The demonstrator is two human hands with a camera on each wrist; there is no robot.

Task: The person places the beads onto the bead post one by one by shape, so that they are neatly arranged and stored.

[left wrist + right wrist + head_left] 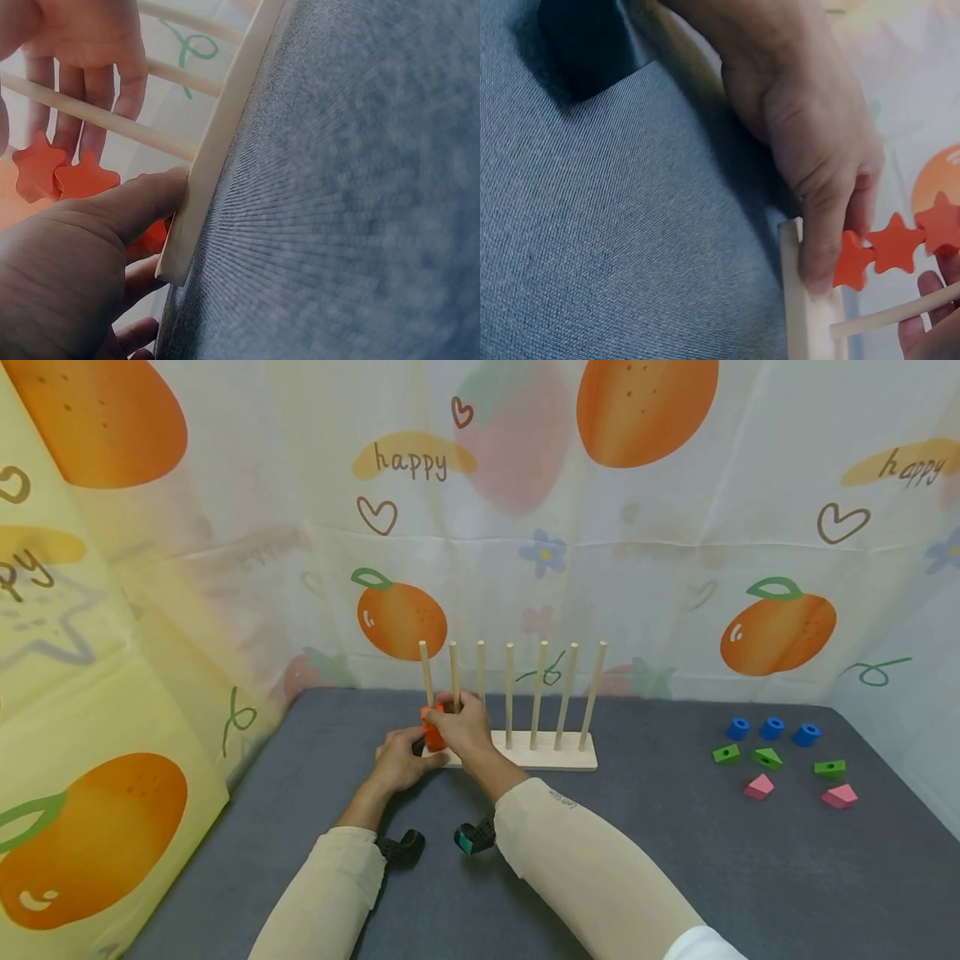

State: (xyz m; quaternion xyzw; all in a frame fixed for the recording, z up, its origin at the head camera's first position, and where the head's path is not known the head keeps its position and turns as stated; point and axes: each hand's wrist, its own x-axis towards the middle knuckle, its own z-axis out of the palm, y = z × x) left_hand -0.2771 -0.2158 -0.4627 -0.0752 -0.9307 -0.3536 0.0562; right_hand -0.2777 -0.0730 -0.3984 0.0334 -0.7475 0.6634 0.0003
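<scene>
A wooden peg stand (551, 753) with several upright pegs stands on the table. Orange-red stars (433, 739) are stacked on its leftmost peg; three show in the right wrist view, the lowest star (853, 262) close to the base. My left hand (400, 760) grips the left end of the base, thumb on its front edge and fingers round behind. At the top of the stack, my right hand (467, 727) holds the uppermost star (941, 223) between thumb and fingers. That hand partly covers the neighbouring pegs in the head view.
To the right on the dark grey table (645, 860) lie blue cylinders (772, 728), green triangular blocks (767, 757) and pink blocks (839, 796). A printed cloth (540, 602) hangs right behind the stand. Black wrist devices (405, 850) sit under both forearms.
</scene>
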